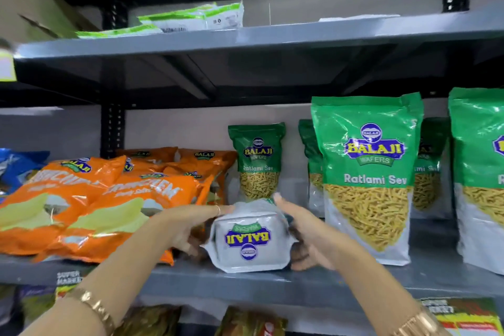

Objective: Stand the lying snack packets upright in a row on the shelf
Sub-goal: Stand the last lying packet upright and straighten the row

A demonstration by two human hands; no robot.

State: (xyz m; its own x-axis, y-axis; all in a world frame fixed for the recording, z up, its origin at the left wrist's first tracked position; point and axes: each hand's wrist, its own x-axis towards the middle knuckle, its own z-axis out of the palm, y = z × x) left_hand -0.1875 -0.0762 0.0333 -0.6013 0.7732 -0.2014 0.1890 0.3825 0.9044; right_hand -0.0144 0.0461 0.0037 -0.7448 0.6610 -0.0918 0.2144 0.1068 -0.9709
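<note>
Grey metal shelving (272, 278) fills the frame, with a dark upper board across the top and a pale wall behind the goods. At lower centre a lying snack packet (249, 237) rests with its white base gusset turned toward the camera, so the "BALAJI" logo on it reads upside down. The left hand (188, 224) clasps its left side, fingers (212, 210) over the top edge, and the right hand (302, 234) presses flat against its right side (a two-sided grip suited, I judge, to tipping the soft pouch up onto its base).

To the right stand the upright green packets (365, 180), each reading "BALAJI WAFERS" and "Ratlami Sev", their clear windows showing yellow strands; they stand on flat bottoms, which likely sets the row to be matched. One more stands behind the held packet at centre (257, 161).

At left the orange bags (90, 204) lie stacked at a slope, their lettering too blurred to read beyond the Balaji badge. On the upper shelf, flat green-and-white packets (191, 19) lie unreadable. A tag at lower left says "SUPER MARKET" (68, 277).
</note>
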